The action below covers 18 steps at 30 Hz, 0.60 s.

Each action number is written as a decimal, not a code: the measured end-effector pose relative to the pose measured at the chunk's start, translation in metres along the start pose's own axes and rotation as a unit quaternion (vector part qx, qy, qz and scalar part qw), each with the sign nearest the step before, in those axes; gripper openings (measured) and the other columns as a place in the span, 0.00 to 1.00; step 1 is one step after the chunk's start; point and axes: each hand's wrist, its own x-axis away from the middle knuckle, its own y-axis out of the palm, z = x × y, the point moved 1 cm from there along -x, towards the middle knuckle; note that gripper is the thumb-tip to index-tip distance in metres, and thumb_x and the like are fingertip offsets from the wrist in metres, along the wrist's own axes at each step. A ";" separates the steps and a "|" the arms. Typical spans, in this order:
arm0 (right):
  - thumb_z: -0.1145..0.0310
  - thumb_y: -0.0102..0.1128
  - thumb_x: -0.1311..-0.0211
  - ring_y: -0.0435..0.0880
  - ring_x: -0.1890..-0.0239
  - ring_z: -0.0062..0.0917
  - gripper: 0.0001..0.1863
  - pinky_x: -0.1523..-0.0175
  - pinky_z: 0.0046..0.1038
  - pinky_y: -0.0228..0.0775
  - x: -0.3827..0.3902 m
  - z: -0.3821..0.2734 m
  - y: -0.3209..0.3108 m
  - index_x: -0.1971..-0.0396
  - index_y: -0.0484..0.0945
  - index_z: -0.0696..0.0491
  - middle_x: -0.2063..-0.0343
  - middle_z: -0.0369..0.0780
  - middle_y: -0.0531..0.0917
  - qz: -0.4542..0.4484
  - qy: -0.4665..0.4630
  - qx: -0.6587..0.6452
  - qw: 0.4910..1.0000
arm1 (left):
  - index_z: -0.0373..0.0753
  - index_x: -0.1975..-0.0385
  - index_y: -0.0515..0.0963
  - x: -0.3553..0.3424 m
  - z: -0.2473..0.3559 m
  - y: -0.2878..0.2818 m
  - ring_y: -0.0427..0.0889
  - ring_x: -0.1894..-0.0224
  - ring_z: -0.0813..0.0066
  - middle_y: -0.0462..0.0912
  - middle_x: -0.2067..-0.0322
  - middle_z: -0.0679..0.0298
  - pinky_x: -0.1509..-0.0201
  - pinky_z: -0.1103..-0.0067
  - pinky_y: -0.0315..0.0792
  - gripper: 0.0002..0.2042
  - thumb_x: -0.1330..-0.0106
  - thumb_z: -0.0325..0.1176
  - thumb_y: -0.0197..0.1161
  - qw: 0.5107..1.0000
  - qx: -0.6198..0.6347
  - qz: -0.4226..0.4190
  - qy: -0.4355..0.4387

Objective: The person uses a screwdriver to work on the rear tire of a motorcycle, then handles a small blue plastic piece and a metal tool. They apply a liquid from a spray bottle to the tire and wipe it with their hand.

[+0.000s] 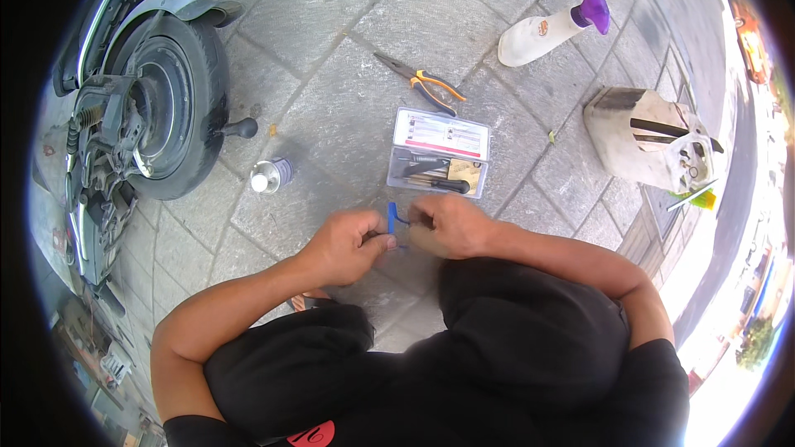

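Hands meet at frame centre, just below an open plastic case (439, 151); left hand (348, 242) is curled shut at 9 o'clock of a blue tool (392, 220); right hand (447, 225) is curled shut at 3 o'clock of it; both sets of fingers pinch close to the tool, but what exactly each fingertip holds is hidden by the knuckles; the tool's visible blue part stands in the gap between the 2 hands, long axis running roughly 12 to 6 o'clock, upper end free, lower end buried between the fingers; both hands are about equally near, touching or almost touching it; the case lies at 12 o'clock of the hands, lid folded back, dark tools inside; pliers (424, 84) with orange handles lie further out at 12 o'clock; a small can (270, 175) stands at 10 o'clock, near a scooter wheel (170, 103); a spray bottle (556, 25) with a purple head lies at 1 o'clock; a cut plastic jug (646, 136) holding tools sits at 2 o'clock; ground is grey stone paving (331, 25).
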 end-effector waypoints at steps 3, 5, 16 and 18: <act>0.60 0.65 0.39 0.89 0.63 0.49 0.16 0.56 0.42 0.81 -0.004 0.027 -0.010 0.61 0.85 0.59 0.69 0.55 0.87 0.092 0.028 0.066 0.993 | 0.34 0.57 0.82 -0.001 0.004 -0.004 0.87 0.65 0.80 0.90 0.67 0.63 0.63 0.78 0.77 0.08 0.22 0.33 0.67 0.996 0.041 -0.077 0.010; 0.60 0.64 0.40 0.89 0.64 0.49 0.17 0.56 0.42 0.81 0.003 0.041 -0.029 0.63 0.85 0.60 0.70 0.55 0.87 0.143 0.077 0.084 0.983 | 0.34 0.57 0.83 -0.004 0.005 -0.002 0.88 0.65 0.79 0.90 0.67 0.62 0.63 0.77 0.77 0.09 0.22 0.34 0.67 0.987 0.105 -0.120 0.008; 0.61 0.65 0.38 0.80 0.72 0.19 0.12 0.66 0.27 0.73 -0.003 0.029 -0.076 0.70 0.83 0.56 0.74 0.36 0.86 0.096 0.145 -0.139 0.975 | 0.31 0.40 0.79 -0.088 -0.001 0.007 0.90 0.64 0.73 0.87 0.52 0.58 0.77 0.80 0.74 0.17 0.20 0.37 0.64 0.967 0.213 -0.057 -0.125; 0.63 0.65 0.37 0.80 0.72 0.17 0.11 0.66 0.26 0.72 -0.003 0.019 -0.075 0.70 0.82 0.56 0.74 0.35 0.86 0.067 0.119 -0.166 0.977 | 0.31 0.39 0.79 -0.082 0.000 -0.002 0.89 0.65 0.73 0.87 0.54 0.58 0.76 0.81 0.74 0.18 0.20 0.38 0.65 0.969 0.217 -0.008 -0.116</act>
